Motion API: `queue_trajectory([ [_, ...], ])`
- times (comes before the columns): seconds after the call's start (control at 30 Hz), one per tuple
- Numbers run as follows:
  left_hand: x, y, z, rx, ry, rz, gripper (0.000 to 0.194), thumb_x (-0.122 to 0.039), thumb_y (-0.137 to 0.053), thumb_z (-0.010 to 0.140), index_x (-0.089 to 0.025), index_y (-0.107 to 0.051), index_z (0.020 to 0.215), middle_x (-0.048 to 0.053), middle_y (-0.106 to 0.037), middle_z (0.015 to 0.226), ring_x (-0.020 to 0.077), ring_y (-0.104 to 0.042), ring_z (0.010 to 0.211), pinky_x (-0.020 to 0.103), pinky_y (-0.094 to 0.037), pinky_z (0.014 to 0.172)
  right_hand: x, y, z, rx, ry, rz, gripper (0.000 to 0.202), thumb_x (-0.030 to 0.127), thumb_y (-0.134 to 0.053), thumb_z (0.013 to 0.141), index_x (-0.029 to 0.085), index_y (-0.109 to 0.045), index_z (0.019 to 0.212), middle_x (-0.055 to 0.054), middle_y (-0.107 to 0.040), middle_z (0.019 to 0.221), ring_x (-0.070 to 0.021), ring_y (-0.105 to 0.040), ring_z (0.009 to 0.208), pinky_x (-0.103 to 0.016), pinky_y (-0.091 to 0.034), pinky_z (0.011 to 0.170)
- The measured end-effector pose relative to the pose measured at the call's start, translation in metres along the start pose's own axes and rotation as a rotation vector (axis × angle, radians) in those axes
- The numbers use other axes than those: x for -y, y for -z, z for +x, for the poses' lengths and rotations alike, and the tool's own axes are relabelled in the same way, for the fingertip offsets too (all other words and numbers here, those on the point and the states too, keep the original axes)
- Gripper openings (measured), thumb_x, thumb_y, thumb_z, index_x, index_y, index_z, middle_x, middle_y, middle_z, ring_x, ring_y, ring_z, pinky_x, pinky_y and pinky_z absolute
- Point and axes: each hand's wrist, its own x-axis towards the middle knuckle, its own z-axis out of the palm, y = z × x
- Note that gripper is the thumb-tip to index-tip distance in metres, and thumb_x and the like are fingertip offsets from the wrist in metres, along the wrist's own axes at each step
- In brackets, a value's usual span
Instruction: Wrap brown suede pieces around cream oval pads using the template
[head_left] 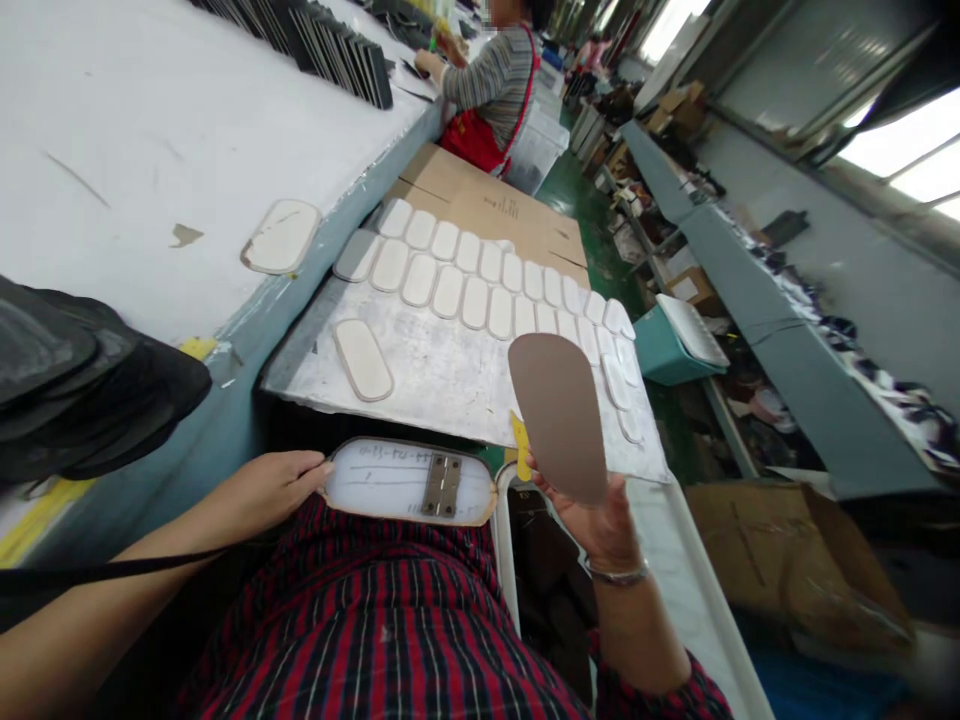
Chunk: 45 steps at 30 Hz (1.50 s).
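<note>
My left hand (289,488) grips the left end of an oval white plate (394,480) with a metal hinge (442,485) on it; the plate lies level near my lap. Raised on the right, my right hand (596,525) holds a brown oval piece (561,415) by its lower end. A yellow strip (520,446) shows beside the fingers of that hand. Beyond the plate, a single pale oval piece (364,360) lies on the grey-white board (442,390), and rows of similar pale ovals (474,302) spread across its far part.
Black pieces (97,375) are stacked on the white table (150,130) at the left. Cardboard (495,205) lies behind the rows. A person in a striped sleeve (484,85) works farther back. At the right stand a teal bin (671,345) and a cardboard box (787,560).
</note>
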Motion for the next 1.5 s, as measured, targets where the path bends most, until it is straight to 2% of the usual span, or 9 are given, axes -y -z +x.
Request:
queue_trajectory([
  [0.1,-0.011,0.008,0.004,0.062,-0.042,0.126,0.038,-0.042,-0.029,0.083,-0.019,-0.047,0.06,0.002,-0.055,0.063,0.0168,-0.052,0.063,0.026,-0.036,0.06,-0.004,-0.002,0.002,0.044,-0.002,-0.098,0.07,0.062,-0.06,0.072,0.02,-0.048,0.127,-0.012,-0.054,0.121,-0.0287,-0.05,0.11,-0.042,-0.04,0.094],
  [0.2,-0.016,0.014,0.01,0.087,-0.045,0.106,0.036,-0.041,-0.03,0.081,-0.019,-0.041,0.055,0.001,-0.049,0.058,0.0154,-0.048,0.059,0.025,-0.035,0.057,-0.007,-0.001,0.005,0.077,-0.021,-0.17,0.074,0.063,-0.059,0.072,0.02,-0.043,0.131,-0.013,-0.054,0.121,-0.0292,-0.049,0.111,-0.043,-0.038,0.095],
  [0.33,-0.011,0.016,0.013,0.313,0.083,-0.209,0.036,-0.048,-0.04,0.077,-0.019,-0.04,0.057,-0.003,-0.041,0.05,0.012,-0.044,0.045,0.022,-0.034,0.043,-0.009,0.005,0.01,0.079,-0.026,-0.195,0.075,0.064,-0.057,0.072,0.021,-0.043,0.131,-0.012,-0.053,0.122,-0.0304,-0.048,0.112,-0.044,-0.039,0.095],
  [0.47,-0.007,0.014,0.01,0.444,0.14,-0.523,0.048,-0.063,-0.039,0.078,-0.017,-0.049,0.068,-0.002,-0.048,0.054,0.012,-0.048,0.045,0.023,-0.04,0.043,-0.008,0.017,0.013,0.051,-0.002,-0.19,0.072,0.063,-0.056,0.073,0.021,-0.045,0.13,-0.012,-0.052,0.123,-0.0322,-0.047,0.114,-0.046,-0.038,0.096],
  [0.73,-0.016,0.011,0.002,0.352,0.152,-0.588,0.054,-0.062,-0.028,0.085,-0.016,-0.048,0.065,-0.002,-0.046,0.055,0.0112,-0.045,0.049,0.023,-0.04,0.048,-0.015,0.035,0.02,-0.102,0.002,-0.216,0.067,0.059,-0.057,0.074,0.022,-0.045,0.129,-0.012,-0.052,0.123,-0.0317,-0.046,0.115,-0.048,-0.032,0.101],
  [0.93,-0.025,0.017,0.002,0.298,0.052,-0.255,0.039,-0.046,-0.034,0.087,-0.017,-0.049,0.065,-0.002,-0.047,0.061,0.0124,-0.045,0.057,0.023,-0.036,0.054,-0.047,0.032,0.024,-0.224,0.002,-0.098,0.056,0.057,-0.049,0.081,0.022,-0.049,0.125,-0.012,-0.054,0.12,-0.0295,-0.046,0.116,-0.051,-0.03,0.102],
  [1.07,-0.027,0.02,0.007,0.287,0.021,-0.152,0.036,-0.038,-0.032,0.088,-0.017,-0.05,0.065,-0.001,-0.051,0.063,0.0136,-0.046,0.062,0.023,-0.035,0.059,-0.058,0.033,0.028,-0.221,-0.029,-0.088,0.055,0.057,-0.05,0.08,0.021,-0.052,0.122,-0.012,-0.055,0.119,-0.029,-0.048,0.114,-0.049,-0.032,0.101],
  [1.27,-0.028,0.02,0.013,0.341,0.114,-0.279,0.035,-0.041,-0.033,0.086,-0.017,-0.048,0.064,-0.001,-0.047,0.058,0.0124,-0.042,0.055,0.023,-0.033,0.053,-0.059,0.034,0.032,-0.211,-0.047,-0.04,0.056,0.056,-0.052,0.08,0.021,-0.05,0.124,-0.012,-0.054,0.121,-0.03,-0.046,0.116,-0.052,-0.029,0.103],
  [1.5,-0.031,0.015,0.016,0.287,0.151,-0.372,0.035,-0.041,-0.035,0.084,-0.018,-0.045,0.06,-0.002,-0.042,0.055,0.0118,-0.038,0.053,0.023,-0.031,0.05,-0.06,0.028,0.035,-0.178,-0.072,0.03,0.054,0.053,-0.053,0.081,0.023,-0.048,0.125,-0.011,-0.05,0.126,-0.0305,-0.044,0.119,-0.054,-0.032,0.102],
])
